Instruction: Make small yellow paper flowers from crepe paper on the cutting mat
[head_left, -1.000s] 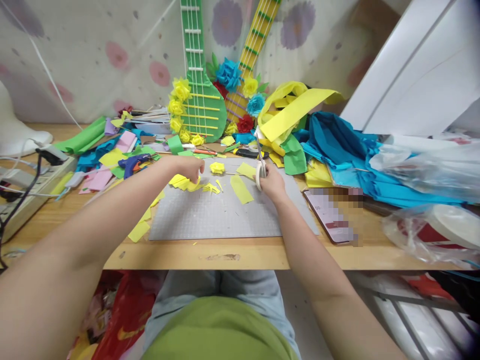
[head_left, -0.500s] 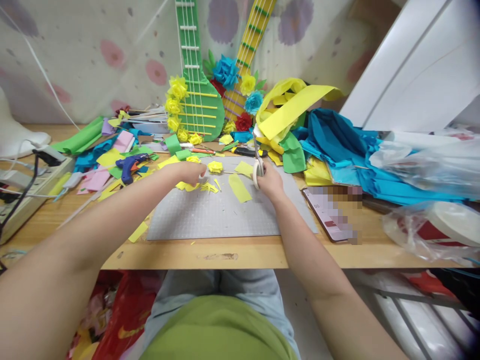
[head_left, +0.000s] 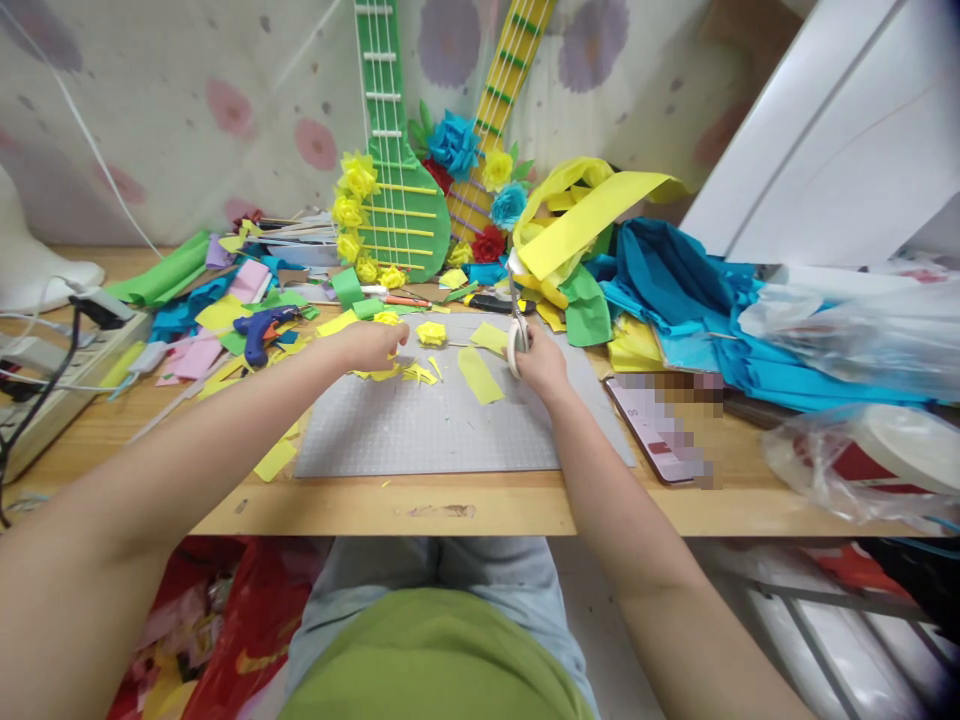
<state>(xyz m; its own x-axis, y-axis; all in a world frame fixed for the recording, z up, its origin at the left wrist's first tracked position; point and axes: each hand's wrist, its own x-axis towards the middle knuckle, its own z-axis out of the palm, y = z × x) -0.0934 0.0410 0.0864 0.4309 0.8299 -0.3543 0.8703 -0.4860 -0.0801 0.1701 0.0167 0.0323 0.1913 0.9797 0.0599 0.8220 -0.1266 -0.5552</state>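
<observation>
My right hand grips a pair of scissors by the white handles, over the right side of a grey cutting mat. The blades point away from me. Above the mat's left side is my left hand, fingers loosely bent and apart, with nothing visible in them. Close around it lie a yellow paper flower, a second one partly behind the hand, and thin yellow paper scraps. A yellow paper strip rests on the mat between my hands, beside another yellow piece.
A green paper-covered instrument and a yellow one lean at the back. A blue glue gun lies left among paper scraps. To the right are a phone, blue crepe paper and a plastic-wrapped tub.
My left hand has shifted slightly and its fingers have loosened from a more closed shape. My right hand and the scissors stay in place.
</observation>
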